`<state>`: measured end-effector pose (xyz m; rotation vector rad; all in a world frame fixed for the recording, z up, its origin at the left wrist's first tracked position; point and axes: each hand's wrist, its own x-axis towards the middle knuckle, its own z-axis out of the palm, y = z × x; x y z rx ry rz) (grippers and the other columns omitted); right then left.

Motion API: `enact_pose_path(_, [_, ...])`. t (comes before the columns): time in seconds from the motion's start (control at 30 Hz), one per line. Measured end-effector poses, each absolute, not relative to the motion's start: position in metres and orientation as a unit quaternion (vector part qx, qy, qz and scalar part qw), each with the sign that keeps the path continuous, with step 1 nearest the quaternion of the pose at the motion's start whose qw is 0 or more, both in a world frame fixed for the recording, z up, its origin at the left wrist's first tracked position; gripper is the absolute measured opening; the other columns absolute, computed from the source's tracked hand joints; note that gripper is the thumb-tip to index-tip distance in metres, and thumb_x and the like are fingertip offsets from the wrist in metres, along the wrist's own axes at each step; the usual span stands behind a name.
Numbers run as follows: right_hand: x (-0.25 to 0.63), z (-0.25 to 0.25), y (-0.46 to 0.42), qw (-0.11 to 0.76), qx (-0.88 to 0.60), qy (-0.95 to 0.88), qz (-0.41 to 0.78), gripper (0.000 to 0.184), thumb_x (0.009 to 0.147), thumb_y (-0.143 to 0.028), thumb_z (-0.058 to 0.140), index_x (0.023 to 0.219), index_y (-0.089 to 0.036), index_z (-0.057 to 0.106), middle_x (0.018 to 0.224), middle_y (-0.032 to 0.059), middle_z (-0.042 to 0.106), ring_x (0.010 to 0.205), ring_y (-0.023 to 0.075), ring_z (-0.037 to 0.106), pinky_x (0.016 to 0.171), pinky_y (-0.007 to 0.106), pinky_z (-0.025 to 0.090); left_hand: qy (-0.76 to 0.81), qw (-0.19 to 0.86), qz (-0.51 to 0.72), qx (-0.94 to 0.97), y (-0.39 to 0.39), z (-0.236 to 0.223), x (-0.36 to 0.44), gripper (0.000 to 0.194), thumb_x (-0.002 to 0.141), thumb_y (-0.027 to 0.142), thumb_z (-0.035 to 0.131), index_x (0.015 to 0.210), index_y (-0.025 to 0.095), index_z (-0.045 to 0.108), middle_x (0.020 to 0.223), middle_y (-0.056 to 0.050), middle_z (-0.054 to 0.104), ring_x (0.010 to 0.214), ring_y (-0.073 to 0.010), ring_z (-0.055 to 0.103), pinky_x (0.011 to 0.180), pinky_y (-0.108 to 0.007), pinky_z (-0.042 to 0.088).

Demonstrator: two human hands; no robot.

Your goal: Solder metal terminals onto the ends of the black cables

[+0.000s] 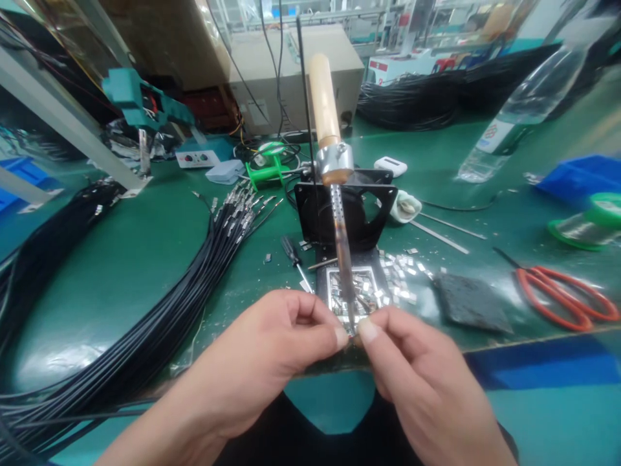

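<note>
A soldering iron [342, 239] with a wooden handle stands tip down in front of a black metal stand [310, 210]. Just at the tip, my left hand [286, 336] is closed in a pinch, thumb against forefinger. My right hand [412, 362] pinches in the same way on the other side, its fingertips almost meeting the left ones. Whatever small piece is between the fingers is mostly covered and too small to name. Behind the fingertips lies a metal tray [331, 288] of small metal connectors, with more loose connectors [400, 275] beside it.
To the left runs a bundle of black cables [194, 291] with metal ends. A screwdriver [292, 252] lies near the stand. On the right are a dark pad [468, 301], orange-handled scissors [563, 291], a solder spool [589, 223], a blue bin [582, 181] and a plastic bottle [519, 123].
</note>
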<state>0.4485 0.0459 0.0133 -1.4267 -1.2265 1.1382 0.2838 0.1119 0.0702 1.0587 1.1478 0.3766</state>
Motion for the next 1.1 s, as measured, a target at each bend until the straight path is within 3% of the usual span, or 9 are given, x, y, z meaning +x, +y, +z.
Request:
enact_pose_path(0.37, [0.443, 0.019, 0.039, 0.454, -0.611, -0.447, 0.470, 0.046, 0.099, -0.056, 0.057, 0.069, -0.020, 0.053, 0.059, -0.0043, 0.038, 0.055, 0.0110, 0.034, 0.050, 0.026, 0.029, 0.507, 0.677, 0.165, 0.507, 0.107, 0.064, 0.280, 0.023, 0.081, 0.033, 0.077, 0.081, 0.012, 0.066, 0.078, 0.000, 0.059, 0.075, -0.0131, 0.045, 0.070, -0.026, 0.036])
enact_pose_path(0.5, [0.439, 0.022, 0.036, 0.453, -0.634, -0.425, 0.459, 0.049, 0.097, -0.060, 0.057, 0.068, -0.021, 0.051, 0.059, -0.0041, 0.038, 0.055, 0.0110, 0.034, 0.051, 0.027, 0.028, 0.509, 0.681, 0.165, 0.500, 0.106, 0.065, 0.280, 0.023, 0.076, 0.029, 0.080, 0.079, 0.012, 0.066, 0.076, 0.001, 0.058, 0.074, -0.0129, 0.044, 0.070, -0.026, 0.035])
enact_pose_path(0.63, [0.441, 0.022, 0.037, 0.450, -0.637, -0.456, 0.428, 0.051, 0.096, -0.060, 0.058, 0.064, -0.021, 0.049, 0.055, -0.0032, 0.039, 0.052, 0.0117, 0.037, 0.048, 0.026, 0.031, 0.510, 0.680, 0.169, 0.499, 0.106, 0.065, 0.281, 0.022, 0.073, 0.028, 0.080, 0.080, 0.011, 0.067, 0.076, 0.000, 0.059, 0.072, -0.0129, 0.044, 0.069, -0.026, 0.035])
enact_pose_path(0.87, [0.448, 0.024, 0.051, 0.466, -0.628, -0.499, 0.374, 0.051, 0.086, -0.069, 0.064, 0.071, -0.021, 0.062, 0.052, -0.0018, 0.041, 0.052, 0.0150, 0.046, 0.044, 0.025, 0.040, 0.512, 0.681, 0.155, 0.500, 0.107, 0.065, 0.280, 0.026, 0.072, 0.030, 0.082, 0.081, 0.012, 0.067, 0.077, 0.000, 0.059, 0.075, -0.0143, 0.045, 0.070, -0.028, 0.035])
enact_pose_path(1.1, [0.448, 0.018, 0.046, 0.454, -0.629, -0.491, 0.397, 0.048, 0.090, -0.064, 0.064, 0.069, -0.021, 0.060, 0.053, -0.0020, 0.043, 0.050, 0.0139, 0.044, 0.043, 0.024, 0.039, 0.477, 0.674, 0.180, 0.535, 0.101, 0.057, 0.272, 0.018, 0.088, 0.032, 0.074, 0.091, 0.014, 0.069, 0.083, -0.001, 0.064, 0.077, -0.0147, 0.051, 0.071, -0.029, 0.039])
